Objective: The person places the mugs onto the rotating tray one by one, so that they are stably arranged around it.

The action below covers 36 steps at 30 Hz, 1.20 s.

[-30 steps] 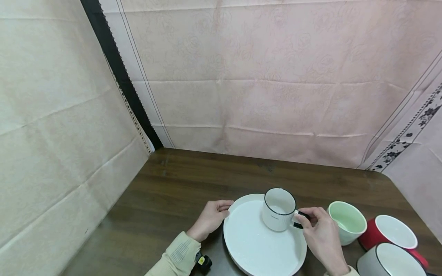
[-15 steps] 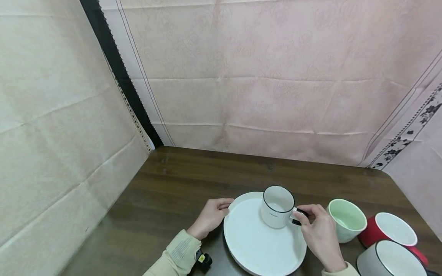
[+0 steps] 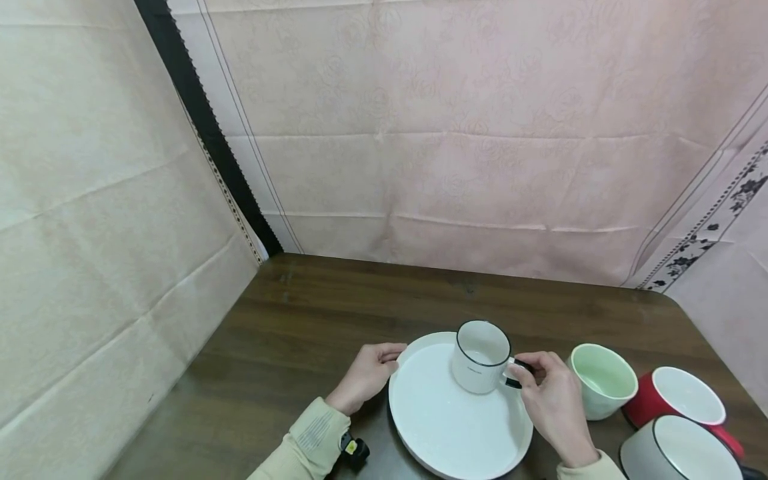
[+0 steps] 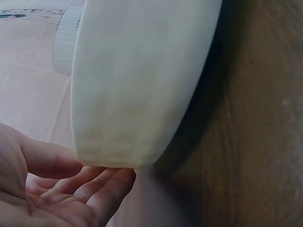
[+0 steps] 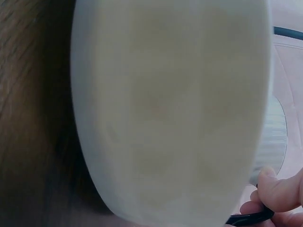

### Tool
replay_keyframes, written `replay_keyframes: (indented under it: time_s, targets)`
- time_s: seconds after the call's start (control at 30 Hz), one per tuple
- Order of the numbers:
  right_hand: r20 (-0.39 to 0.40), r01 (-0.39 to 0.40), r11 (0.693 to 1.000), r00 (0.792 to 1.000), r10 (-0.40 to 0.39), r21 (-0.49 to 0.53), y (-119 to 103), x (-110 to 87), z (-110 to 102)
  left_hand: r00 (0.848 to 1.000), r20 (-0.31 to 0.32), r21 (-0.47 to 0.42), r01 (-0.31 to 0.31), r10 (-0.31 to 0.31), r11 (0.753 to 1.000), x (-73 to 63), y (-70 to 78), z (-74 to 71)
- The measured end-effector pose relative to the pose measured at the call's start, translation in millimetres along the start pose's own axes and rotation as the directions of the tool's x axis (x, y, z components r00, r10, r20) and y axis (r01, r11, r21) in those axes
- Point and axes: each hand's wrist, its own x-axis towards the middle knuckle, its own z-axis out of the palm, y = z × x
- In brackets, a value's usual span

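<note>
A large white round dish [image 3: 444,433] with a faceted side wall [image 4: 137,85] stands on the table. My left hand [image 3: 369,373] holds its far left edge, the thumb [image 4: 54,161] near the upper rim and the fingers [image 4: 111,189] against the side. Over the back right part of the dish is a white mug [image 3: 480,363] with a dark rim, upright and seemingly bare inside. My right hand [image 3: 555,403] pinches its black-and-white handle [image 5: 251,217] between thumb and fingers. Whether the mug's base touches the dish cannot be told.
Right of my right hand stand a pale green cup [image 3: 602,383], a red mug [image 3: 645,407] with white inside and a larger white mug [image 3: 648,453] with a dark rim. Pale cloth [image 3: 468,133] hangs behind the wooden table [image 3: 312,320]. A grey surface [image 3: 387,447] shows beside the dish.
The mug has shifted slightly left over the dish with my right hand on its handle. My left hand and the dish have stayed in place; the whole view has shifted a little.
</note>
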Motion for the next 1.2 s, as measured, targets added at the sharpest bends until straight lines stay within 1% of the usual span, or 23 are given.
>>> replay_keyframes:
  time_s: [0.23,0.43,0.6,0.77,0.87,0.97,1.07,1.13,1.2]
  targets:
    - [0.018,-0.017,1.000,1.000,0.017,-0.004,1,2.4,0,1.000,0.008,0.014,-0.004,0.004,1.000,2.7,1.5,1.1]
    - [0.051,-0.045,0.999,0.998,0.045,-0.013,0,5.0,-2,1.000,0.021,0.023,-0.019,0.019,1.000,4.8,2.1,0.4]
    - [0.106,-0.063,0.997,0.992,0.067,-0.037,-1,8.6,-4,0.999,0.042,0.044,-0.021,0.019,0.999,7.5,3.0,-2.8]
    - [0.180,-0.066,0.996,0.981,0.075,-0.056,-2,10.4,-7,0.996,0.087,0.108,-0.008,-0.001,0.994,12.2,6.0,-9.1]
    - [0.209,-0.048,0.997,0.976,0.060,-0.060,-2,10.8,-9,0.994,0.105,0.140,-0.009,-0.005,0.990,15.5,7.3,-11.7]
    - [0.231,-0.004,0.998,0.973,0.020,-0.069,-2,12.0,-12,0.995,0.096,0.174,-0.017,0.001,0.985,19.6,8.1,-11.1]
    - [0.255,0.038,0.996,0.967,-0.017,-0.078,-5,14.9,-16,0.998,0.061,0.185,-0.036,0.025,0.982,24.6,5.6,-7.5]
    - [0.275,0.051,0.996,0.961,-0.029,-0.074,-8,17.2,-20,0.998,0.042,0.159,-0.057,0.051,0.986,28.3,1.5,-3.5]
    - [0.283,0.058,0.996,0.959,-0.036,-0.068,-11,20.3,-26,0.996,0.031,0.096,-0.083,0.080,0.992,33.1,-5.1,0.9]
